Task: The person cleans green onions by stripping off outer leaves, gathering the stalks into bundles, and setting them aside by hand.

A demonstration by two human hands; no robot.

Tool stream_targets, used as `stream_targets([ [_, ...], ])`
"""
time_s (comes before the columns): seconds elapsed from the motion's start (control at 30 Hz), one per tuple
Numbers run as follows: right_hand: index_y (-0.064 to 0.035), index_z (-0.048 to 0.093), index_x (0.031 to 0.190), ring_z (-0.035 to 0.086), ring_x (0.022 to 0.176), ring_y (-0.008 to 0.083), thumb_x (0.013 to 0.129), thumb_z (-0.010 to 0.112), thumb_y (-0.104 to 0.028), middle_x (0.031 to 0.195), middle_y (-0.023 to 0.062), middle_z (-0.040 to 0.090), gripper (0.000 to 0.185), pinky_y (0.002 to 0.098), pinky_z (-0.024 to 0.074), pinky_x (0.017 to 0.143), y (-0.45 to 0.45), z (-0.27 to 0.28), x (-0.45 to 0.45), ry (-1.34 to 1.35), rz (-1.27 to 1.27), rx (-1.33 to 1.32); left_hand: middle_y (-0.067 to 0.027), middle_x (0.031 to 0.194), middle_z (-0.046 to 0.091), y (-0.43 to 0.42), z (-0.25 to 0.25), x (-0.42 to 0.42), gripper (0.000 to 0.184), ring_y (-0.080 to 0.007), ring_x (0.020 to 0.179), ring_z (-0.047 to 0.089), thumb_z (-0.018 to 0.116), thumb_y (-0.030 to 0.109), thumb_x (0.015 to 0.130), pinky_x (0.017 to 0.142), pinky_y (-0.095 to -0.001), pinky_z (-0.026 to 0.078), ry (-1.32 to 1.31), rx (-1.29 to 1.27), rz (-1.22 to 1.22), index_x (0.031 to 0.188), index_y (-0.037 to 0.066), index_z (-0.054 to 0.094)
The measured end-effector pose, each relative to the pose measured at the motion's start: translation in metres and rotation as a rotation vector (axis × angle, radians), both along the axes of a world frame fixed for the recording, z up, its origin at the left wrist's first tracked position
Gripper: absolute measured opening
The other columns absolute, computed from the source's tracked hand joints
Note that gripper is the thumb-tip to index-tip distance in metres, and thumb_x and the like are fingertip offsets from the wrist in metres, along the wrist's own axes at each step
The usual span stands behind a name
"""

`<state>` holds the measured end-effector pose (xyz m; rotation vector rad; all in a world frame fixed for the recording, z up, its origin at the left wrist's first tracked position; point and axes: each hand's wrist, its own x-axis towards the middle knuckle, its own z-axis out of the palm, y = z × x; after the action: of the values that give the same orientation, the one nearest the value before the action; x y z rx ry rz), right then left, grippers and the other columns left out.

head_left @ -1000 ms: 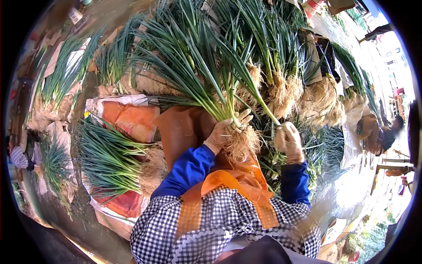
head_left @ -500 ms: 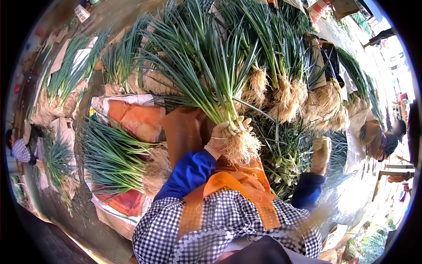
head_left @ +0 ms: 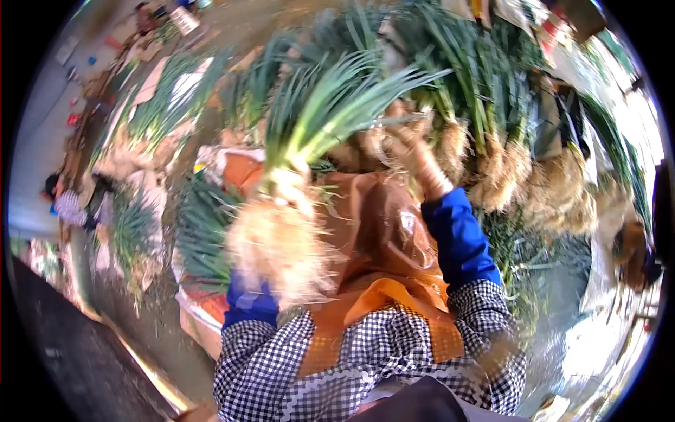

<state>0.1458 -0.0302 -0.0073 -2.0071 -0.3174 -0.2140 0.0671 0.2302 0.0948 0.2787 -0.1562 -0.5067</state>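
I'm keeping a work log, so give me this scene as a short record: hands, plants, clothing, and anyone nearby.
raised plants: leafy bunch, root end nearest the camera, leaves pointing away
left hand: too blurred to make out at the bunch; blue left sleeve runs up behind its root end
right hand: blurred, stretched forward by the row ahead; contact unclear
row ahead: rooted bunches, leaves pointing away
clothing: brown apron over the lap
left side: more green plants
nearby: person in checked clothing, far left
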Motion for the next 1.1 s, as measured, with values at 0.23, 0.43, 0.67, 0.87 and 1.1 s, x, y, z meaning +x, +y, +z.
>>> stream_targets([
  [0.23,-0.0023,0.025,0.140,0.033,0.130,0.0235,0.091,0.054,-0.029,0.137,0.0141,0.039,0.064,0.0345,0.0258,0.107,0.147,0.095,-0.021,0.190,0.850,0.656,-0.0081,0.094,0.058,0.118,0.027,0.007,0.048,-0.0163,0.085,0.056,0.055,0.017,0.082,0.073,-0.0228,0.047,-0.192,0.325,0.505,0.124,-0.003,0.043],
  [0.43,-0.0044,0.054,0.119,0.052,0.107,0.0172,0.093,0.052,-0.021,0.113,0.0135,0.057,0.031,0.0279,0.0386,0.094,0.208,0.097,-0.042,0.717,1.279,0.260,-0.0083,0.094,0.059,0.180,0.040,-0.015,0.047,-0.0168,0.085,0.056,0.055,0.016,0.082,0.073,-0.0236,0.047,-0.219,0.516,0.748,0.123,-0.003,0.044],
  [0.67,0.0016,0.050,0.119,0.057,0.093,0.0175,0.085,0.061,-0.040,0.107,0.0137,0.059,0.055,0.0292,0.0429,0.086,0.235,0.030,-0.024,0.566,0.820,0.553,-0.0086,0.094,0.059,0.204,0.047,-0.027,0.046,-0.0173,0.085,0.056,0.055,0.016,0.082,0.074,-0.0244,0.048,-0.194,0.668,0.857,0.122,-0.003,0.045],
  [0.87,0.0032,0.057,0.107,0.054,0.092,0.0182,0.083,0.066,-0.026,0.100,0.0099,0.058,0.038,0.0299,0.0439,0.083,0.260,0.061,-0.037,0.363,0.741,0.861,-0.0088,0.094,0.059,0.203,0.048,-0.031,0.045,-0.0178,0.085,0.056,0.055,0.015,0.082,0.074,-0.0252,0.048,-0.196,0.714,0.878,0.121,-0.003,0.045],
  [1.1,-0.0043,0.060,0.083,0.049,0.060,0.0069,0.087,0.057,-0.018,0.069,-0.0005,0.055,0.015,0.0203,0.0420,0.058,0.177,0.034,-0.030,0.131,0.248,0.876,-0.0091,0.093,0.059,0.192,0.052,-0.033,0.043,-0.0183,0.085,0.057,0.055,0.014,0.082,0.075,-0.0260,0.048,-0.205,0.735,0.886,0.120,-0.003,0.046],
])
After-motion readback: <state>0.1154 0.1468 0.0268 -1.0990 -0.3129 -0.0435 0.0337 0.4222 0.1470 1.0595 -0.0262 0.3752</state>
